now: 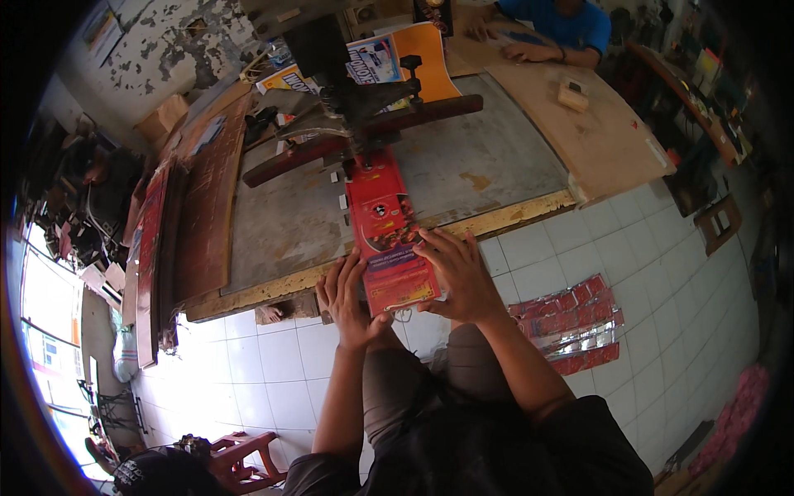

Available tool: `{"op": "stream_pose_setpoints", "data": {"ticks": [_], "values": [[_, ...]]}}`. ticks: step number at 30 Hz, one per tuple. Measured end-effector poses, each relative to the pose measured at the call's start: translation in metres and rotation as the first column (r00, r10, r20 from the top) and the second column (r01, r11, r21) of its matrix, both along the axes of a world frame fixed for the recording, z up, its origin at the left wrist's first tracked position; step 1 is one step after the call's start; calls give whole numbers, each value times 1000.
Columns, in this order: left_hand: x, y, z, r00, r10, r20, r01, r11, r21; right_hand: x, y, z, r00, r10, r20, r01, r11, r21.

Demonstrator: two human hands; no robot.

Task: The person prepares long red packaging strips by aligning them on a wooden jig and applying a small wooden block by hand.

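Observation:
A long red printed packaging sheet (382,211), with food pictures on it, lies lengthwise on a grey metal-topped table (463,157). Its near end sticks out past the table's front edge. My left hand (346,299) holds the near left edge, the fingers along the side and the thumb by the corner. On the opposite side my right hand (460,277) grips it, fingertips on top and thumb at the near right corner. The far end reaches under a dark machine head (335,91) with a dark red crossbar (426,116). Whether the red piece is one layer or several, I cannot tell.
Packs of red printed pieces (571,324) lie on the tiled floor at right. An orange and blue printed sheet (413,62) stands behind the machine. Across the table sits a person in a blue shirt (571,25). A small box (572,95) rests on the side board.

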State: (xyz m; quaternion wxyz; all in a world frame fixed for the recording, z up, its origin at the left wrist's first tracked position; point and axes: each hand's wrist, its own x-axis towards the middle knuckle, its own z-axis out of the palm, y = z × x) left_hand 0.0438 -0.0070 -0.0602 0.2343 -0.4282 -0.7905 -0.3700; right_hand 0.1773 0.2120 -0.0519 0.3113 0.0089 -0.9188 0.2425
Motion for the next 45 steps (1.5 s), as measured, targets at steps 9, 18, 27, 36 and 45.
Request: {"op": "stream_pose_setpoints", "data": {"ticks": [9, 18, 27, 36, 45], "values": [[-3, -9, 0, 999, -38, -32, 36, 996, -82, 10, 15, 25, 994, 99, 35, -102, 991, 89], [-2, -9, -2, 997, -12, -72, 7, 997, -72, 13, 206, 71, 921, -385, 69, 374, 918, 130], [-22, -3, -47, 961, 92, -260, -131, 982, -135, -27, 412, 41, 486, -865, 122, 744, 483, 461], [-14, 7, -43, 958, 176, -228, -178, 984, 12, -52, 444, 38, 464, -879, 110, 785, 465, 410], [-5, 10, -15, 956, 212, -200, -219, 976, -9, -32, 414, 48, 673, -740, 21, 712, 655, 253]]}}
